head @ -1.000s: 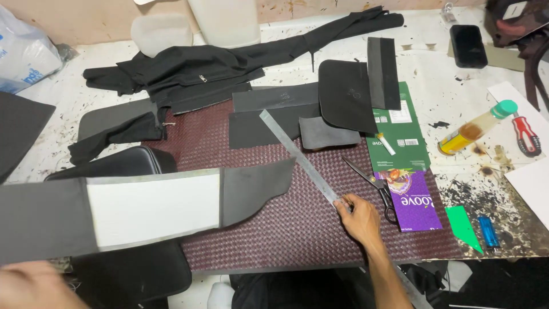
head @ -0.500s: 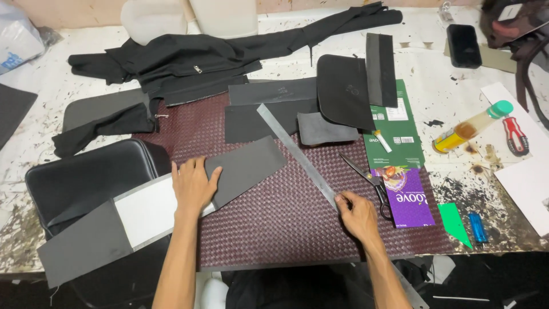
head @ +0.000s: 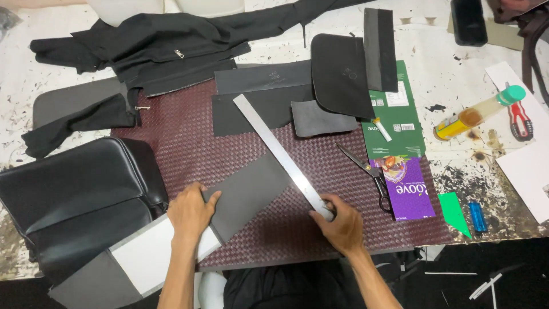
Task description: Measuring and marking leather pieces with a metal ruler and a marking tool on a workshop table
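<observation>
Shifted rightward, left hand (head: 191, 214) (flat, open) presses grey strip (head: 246, 194).

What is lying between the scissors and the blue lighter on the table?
In the head view, a purple printed card and a green paper wedge lie between the scissors and the blue lighter.

Bright, even overhead light; soft shadows, mild glare on long steel ruler (head: 280, 154); sharp, slight edge distortion.
</observation>
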